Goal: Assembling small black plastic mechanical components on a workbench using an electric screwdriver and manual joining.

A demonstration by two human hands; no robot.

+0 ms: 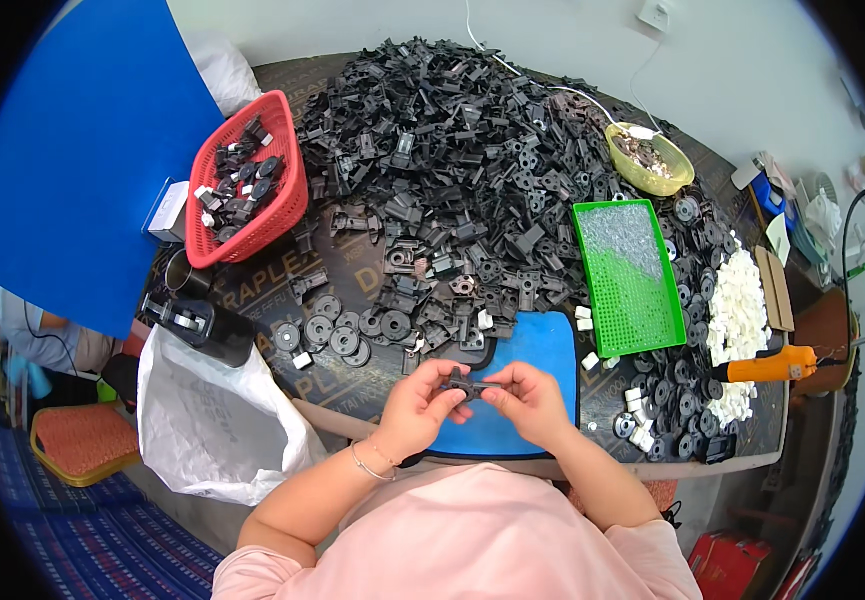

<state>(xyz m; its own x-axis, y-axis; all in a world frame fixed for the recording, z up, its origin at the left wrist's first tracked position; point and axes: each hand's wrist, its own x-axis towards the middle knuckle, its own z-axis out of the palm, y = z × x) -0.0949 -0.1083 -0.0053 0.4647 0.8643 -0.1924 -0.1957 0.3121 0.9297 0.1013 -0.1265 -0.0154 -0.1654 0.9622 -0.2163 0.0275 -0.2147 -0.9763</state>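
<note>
A small black plastic part [469,386] is held between both hands over the blue mat [523,365] at the table's near edge. My left hand [419,408] grips its left end, thumb and fingers closed round it. Pinched at the other end by thumb and forefinger, the part also sits in my right hand [533,402]. Just beyond the hands lies a huge heap of black plastic parts [433,150]. Several black discs [320,330] lie on the table to the left of the mat. A few white blocks [590,361] are at the mat's right edge.
At the left stand a red basket [298,190] of assembled parts, a tape dispenser [198,325] and a white sack [213,420]. On the right are a green tray [638,325] of small metal pieces, a yellow bowl [678,170], white pieces [738,310] and an orange power screwdriver [773,366].
</note>
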